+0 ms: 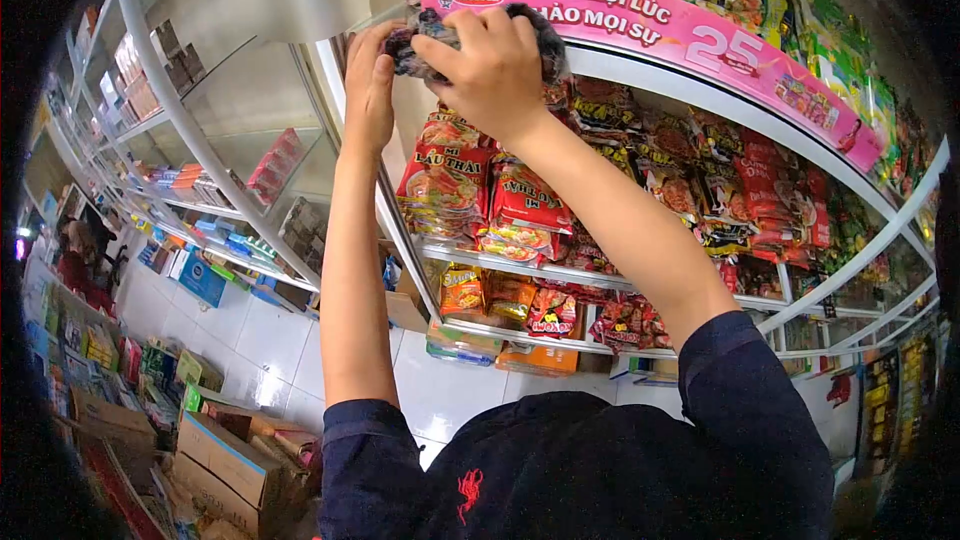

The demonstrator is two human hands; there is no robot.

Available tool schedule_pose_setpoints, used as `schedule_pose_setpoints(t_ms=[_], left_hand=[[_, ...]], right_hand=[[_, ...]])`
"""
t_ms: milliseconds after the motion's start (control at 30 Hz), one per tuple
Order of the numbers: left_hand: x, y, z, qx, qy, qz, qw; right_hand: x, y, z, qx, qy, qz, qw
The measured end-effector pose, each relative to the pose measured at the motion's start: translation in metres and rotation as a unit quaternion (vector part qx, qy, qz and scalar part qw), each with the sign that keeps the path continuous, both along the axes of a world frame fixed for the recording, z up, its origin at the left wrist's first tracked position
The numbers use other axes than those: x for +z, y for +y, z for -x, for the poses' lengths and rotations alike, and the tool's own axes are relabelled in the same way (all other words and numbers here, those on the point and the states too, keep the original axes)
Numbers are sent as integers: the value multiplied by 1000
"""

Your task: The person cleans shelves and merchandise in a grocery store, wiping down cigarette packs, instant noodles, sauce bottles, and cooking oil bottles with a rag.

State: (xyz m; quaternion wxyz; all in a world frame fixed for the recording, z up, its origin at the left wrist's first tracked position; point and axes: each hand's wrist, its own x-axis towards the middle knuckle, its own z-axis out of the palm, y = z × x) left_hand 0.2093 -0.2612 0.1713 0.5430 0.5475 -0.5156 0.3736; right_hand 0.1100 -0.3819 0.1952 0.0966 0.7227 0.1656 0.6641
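A dark, fuzzy grey-purple cloth [551, 45] is bunched against the left end of a pink promotional strip on the shelf edge. My right hand [490, 65] presses down on the cloth, its fingers curled over it. Beside it, my left hand [371, 85] is closed at the cloth's left end, next to the shelf's corner post; part of its grip is hidden. Red instant noodle packets [446, 178] hang or stand just below my hands. The pink strip [640, 15] runs along the white shelf rail to the right.
More noodle packs [700, 175] fill the shelves at right, with smaller packets [552, 310] lower down. A glass-shelved rack [215, 135] with small boxes stands at left. Open cardboard boxes [225, 470] sit on the white tiled floor [260, 340] at lower left.
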Motion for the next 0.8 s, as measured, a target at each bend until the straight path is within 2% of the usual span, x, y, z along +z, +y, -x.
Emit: schedule_pose_setpoints(t_ms=[133, 200, 400, 600, 667, 733, 800], left_hand=[[-1, -1, -3, 88, -66, -23, 994], [-2, 2, -6, 86, -82, -31, 992], [-3, 2, -2, 105, -6, -52, 993], [-2, -1, -2, 114, -24, -50, 992], [-1, -3, 3, 77, 24, -30, 996], [-1, -2, 1, 91, 1, -40, 995], [-1, -2, 1, 62, 52, -39, 996]], right_hand=[[5, -21, 12, 16, -12, 45, 999], [4, -40, 38, -23, -1, 40, 999], [0, -127, 123, -83, -39, 69, 993], [-4, -222, 211, -166, -75, 77, 980], [-7, -245, 246, -202, -72, 17, 976], [-9, -276, 276, -253, -112, -22, 961], [-12, -302, 306, -285, -142, -70, 945]])
